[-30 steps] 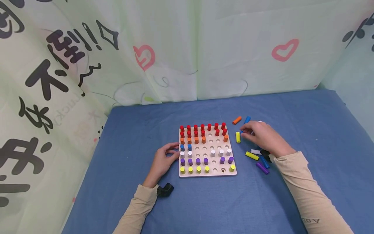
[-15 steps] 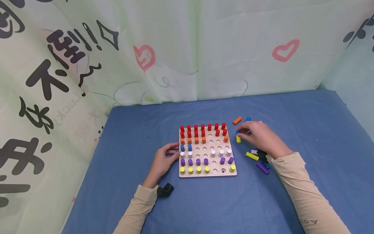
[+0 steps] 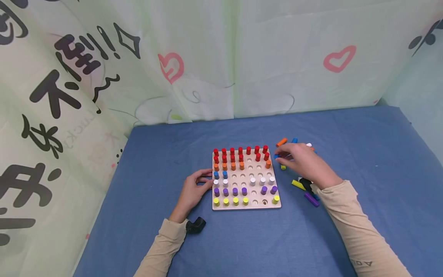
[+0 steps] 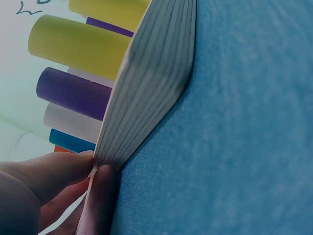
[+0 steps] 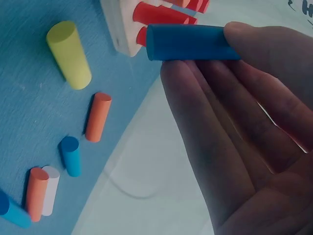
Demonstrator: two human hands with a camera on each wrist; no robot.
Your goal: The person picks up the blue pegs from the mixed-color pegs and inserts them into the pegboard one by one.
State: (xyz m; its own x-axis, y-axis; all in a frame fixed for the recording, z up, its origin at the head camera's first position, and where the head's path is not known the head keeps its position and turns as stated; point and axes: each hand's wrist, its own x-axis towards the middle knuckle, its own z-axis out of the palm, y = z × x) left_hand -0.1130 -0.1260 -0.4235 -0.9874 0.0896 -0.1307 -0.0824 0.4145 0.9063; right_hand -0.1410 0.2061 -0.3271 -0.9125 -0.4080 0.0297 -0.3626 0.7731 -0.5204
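In the head view, a pale wooden pegboard (image 3: 229,208) carries rows of upright red, orange, blue, white, purple and yellow pegs, with bare holes mostly toward its middle and right. My left hand (image 3: 191,191) is at the board's left edge; in the left wrist view its thumb (image 4: 68,169) lies at the top rim and a finger (image 4: 101,200) against the layered side. My right hand (image 3: 309,163) pinches a blue peg (image 5: 188,43) between thumb and fingers, just right of the board's upper right side. Below that hand, a yellow peg (image 3: 283,167) lies partly hidden.
Loose pegs lie on the blue cloth (image 3: 166,154) right of the board: an orange peg (image 3: 281,142), a blue one, a white peg (image 3: 308,145), a yellow peg (image 3: 298,185) and a purple peg (image 3: 312,199). A printed curtain (image 3: 207,38) stands behind the table.
My right hand has picked up the blue peg from among the loose ones and moved left with it, over the yellow peg, toward the board. My left hand has stayed in place.
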